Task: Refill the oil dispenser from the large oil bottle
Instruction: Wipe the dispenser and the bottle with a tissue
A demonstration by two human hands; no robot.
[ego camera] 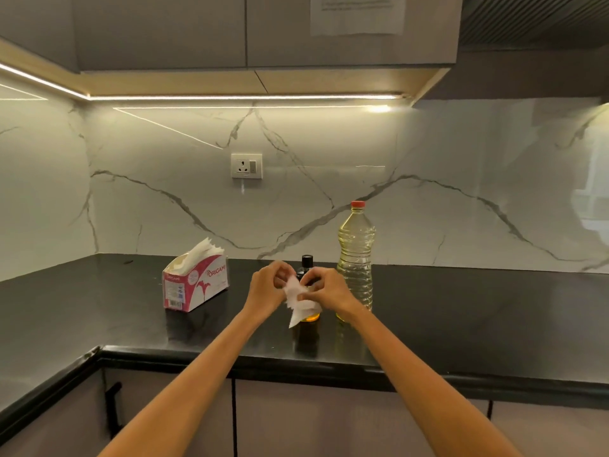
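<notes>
On the glossy black stone tabletop (461, 324), both hands meet over a crumpled white paper tissue (298, 303): left hand (268, 288) and right hand (324, 288) each pinch it with curled fingers. Directly behind the tissue stands the small dark oil dispenser with black cap (307, 263), amber oil visible at its base. Just beside it, to the right, stands the large clear plastic oil bottle with red cap (356, 258), upright and capped. A pink-and-white tissue box (196, 282) sits well to the left.
</notes>
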